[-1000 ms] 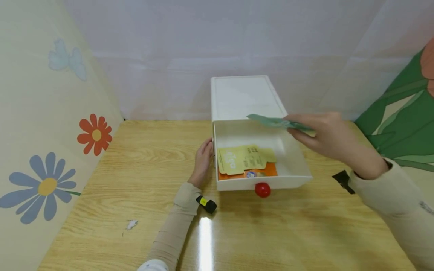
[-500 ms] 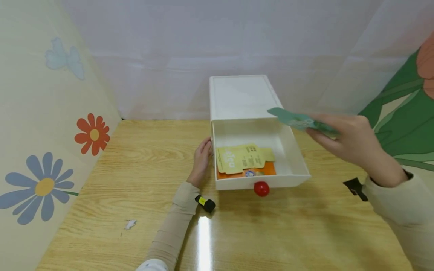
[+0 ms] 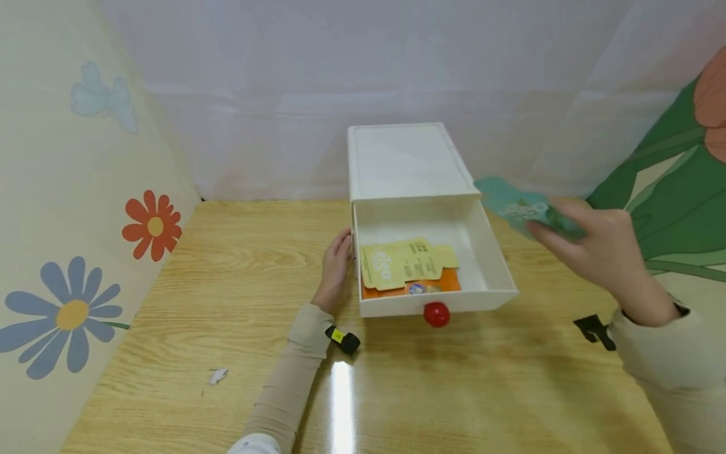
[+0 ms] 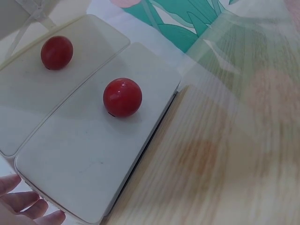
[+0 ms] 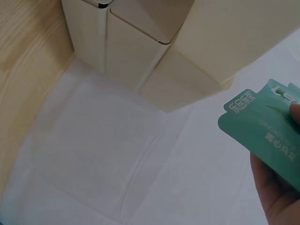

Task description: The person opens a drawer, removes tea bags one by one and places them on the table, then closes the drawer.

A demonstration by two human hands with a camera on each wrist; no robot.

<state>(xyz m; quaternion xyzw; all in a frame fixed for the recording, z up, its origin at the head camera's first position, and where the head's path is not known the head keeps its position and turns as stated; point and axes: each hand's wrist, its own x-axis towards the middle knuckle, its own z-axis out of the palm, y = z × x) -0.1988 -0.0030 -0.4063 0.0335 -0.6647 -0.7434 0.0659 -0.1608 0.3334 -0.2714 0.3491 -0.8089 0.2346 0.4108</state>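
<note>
A white drawer cabinet point(image 3: 408, 161) stands on the wooden table, its top drawer point(image 3: 482, 301) pulled out by a red ball knob side facing me. Inside the drawer lie a yellow tea packet point(image 3: 399, 265) and, partly under it, an orange packet point(image 3: 452, 281). My left hand point(image 3: 336, 268) rests against the cabinet's left side; in the left wrist view its fingertips point(image 4: 55, 217) lie along the edge of the lower drawer fronts. To the right of the drawer, my right hand point(image 3: 604, 255) pinches a flat green tea packet point(image 3: 510, 203) between thumb and fingers, printed face showing.
Two lower drawers, each with a red knob point(image 4: 123, 97), are closed beneath the pulled-out one. A pale curtain point(image 3: 272, 113) hangs behind the table, and painted walls flank both sides. A small torn white patch point(image 3: 218, 376) marks the tabletop point(image 3: 255, 277) at left.
My right hand has carried the green packet rightward, from over the drawer to beside it, and turned its printed face toward the head camera. The left hand stays on the cabinet.
</note>
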